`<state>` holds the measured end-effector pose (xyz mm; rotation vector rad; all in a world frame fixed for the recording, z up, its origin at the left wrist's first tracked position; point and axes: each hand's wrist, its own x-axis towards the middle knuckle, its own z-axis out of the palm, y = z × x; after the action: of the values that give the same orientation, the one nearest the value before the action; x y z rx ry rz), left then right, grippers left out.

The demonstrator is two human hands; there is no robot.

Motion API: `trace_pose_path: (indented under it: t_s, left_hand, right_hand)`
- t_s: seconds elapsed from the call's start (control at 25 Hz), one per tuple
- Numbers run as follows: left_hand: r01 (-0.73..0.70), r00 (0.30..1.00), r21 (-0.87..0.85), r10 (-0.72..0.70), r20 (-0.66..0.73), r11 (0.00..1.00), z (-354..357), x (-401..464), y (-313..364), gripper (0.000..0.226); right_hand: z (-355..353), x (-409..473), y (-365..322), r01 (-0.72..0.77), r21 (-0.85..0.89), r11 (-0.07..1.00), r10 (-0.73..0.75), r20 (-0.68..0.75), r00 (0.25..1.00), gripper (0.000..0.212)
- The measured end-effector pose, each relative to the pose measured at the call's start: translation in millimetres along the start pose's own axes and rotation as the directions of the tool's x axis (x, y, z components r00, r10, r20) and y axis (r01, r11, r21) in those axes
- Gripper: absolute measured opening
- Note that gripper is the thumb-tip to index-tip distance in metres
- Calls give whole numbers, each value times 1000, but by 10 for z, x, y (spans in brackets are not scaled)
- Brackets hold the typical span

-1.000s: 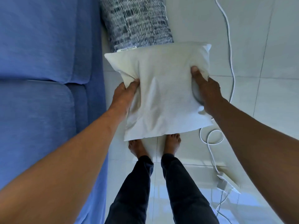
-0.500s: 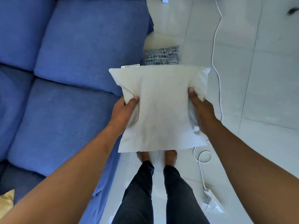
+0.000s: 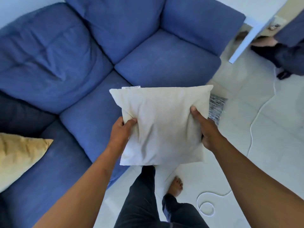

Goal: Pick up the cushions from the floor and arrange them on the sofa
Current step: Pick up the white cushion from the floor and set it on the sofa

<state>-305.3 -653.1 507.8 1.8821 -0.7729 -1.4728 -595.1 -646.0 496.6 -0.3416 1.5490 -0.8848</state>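
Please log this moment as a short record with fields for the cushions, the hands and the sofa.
held cushion: cream cushion, off the floor, at the sofa's front edge
left hand: grips its left edge
right hand: grips its right edge
on sofa: yellow cushion, left end
on floor: patterned cushion, partly hidden
sofa: blue sofa

Home living room: blue fabric sofa (image 3: pixel 115 51) with plump seat cushions, yellow throw cushion (image 3: pixel 19 155) on it, pale tiled floor (image 3: pixel 271 129), white cable (image 3: pixel 256 116) trailing across tiles.

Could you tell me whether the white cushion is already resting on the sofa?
No, both hands hold the white cushion in the air beside the sofa.
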Motion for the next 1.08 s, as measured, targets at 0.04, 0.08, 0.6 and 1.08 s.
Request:
trace_pose_path:
  t_s: [0.04,0.08,0.6,1.08]
  left_hand:
    - [14,999,-52,-15,-32,999,-181,22,24,21]
    - [25,998,-89,-30,-59,996,-343,57,43,22]
    - [50,964,-233,-108,-245,971,-2109,1046,450,36]
    - [-8,833,-406,-219,-508,914,-2655,1836,682,19]
  right_hand:
    - [241,52,-99,3,-27,1000,-2,26,1000,76]
    - [472,98,-188,13,-51,999,-11,48,999,71]
    - [2954,926,-947,125,-309,943,-4,363,932,95]
    - [4361,1649,-1341,201,-400,894,53,541,839,91]
